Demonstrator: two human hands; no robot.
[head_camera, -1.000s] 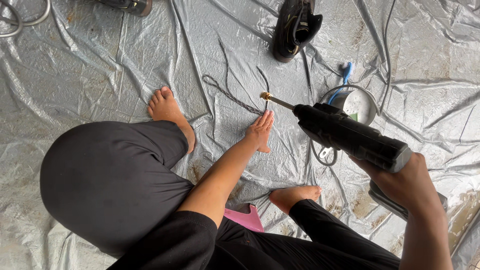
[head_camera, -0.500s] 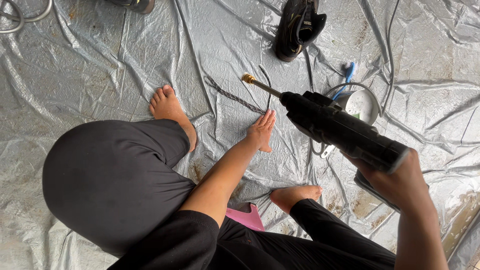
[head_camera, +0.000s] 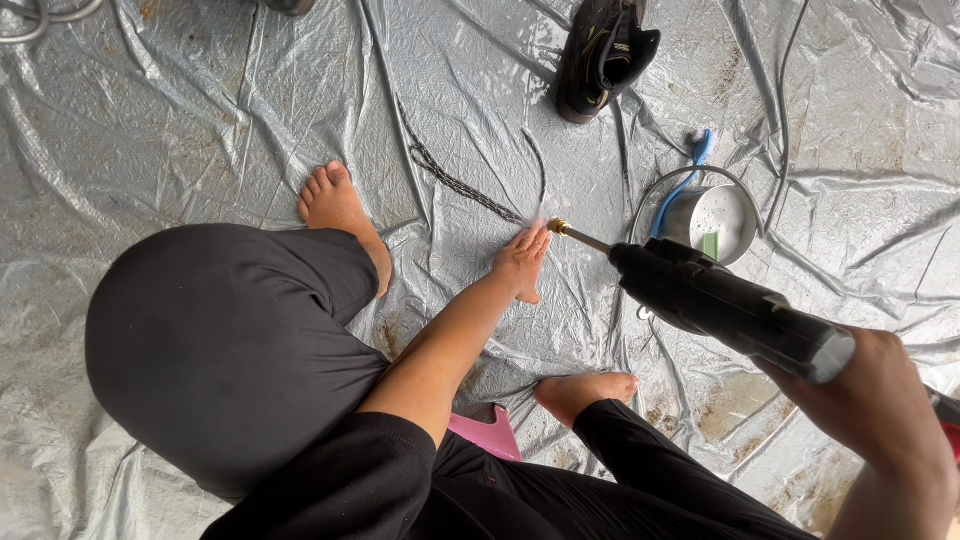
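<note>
On the crinkled grey plastic tarp (head_camera: 200, 120), my left hand (head_camera: 522, 262) presses flat, open-fingered, beside the dark braided shoelace (head_camera: 465, 185), while my right hand (head_camera: 875, 400) grips the black spray gun (head_camera: 730, 308), brass tip spraying, washing seemingly unfinished.

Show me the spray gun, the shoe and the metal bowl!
spray gun (head_camera: 730, 305), head view, on its black barrel.
shoe (head_camera: 600, 55), head view, on its black upper.
metal bowl (head_camera: 722, 212), head view, on its shiny inner wall.
</note>
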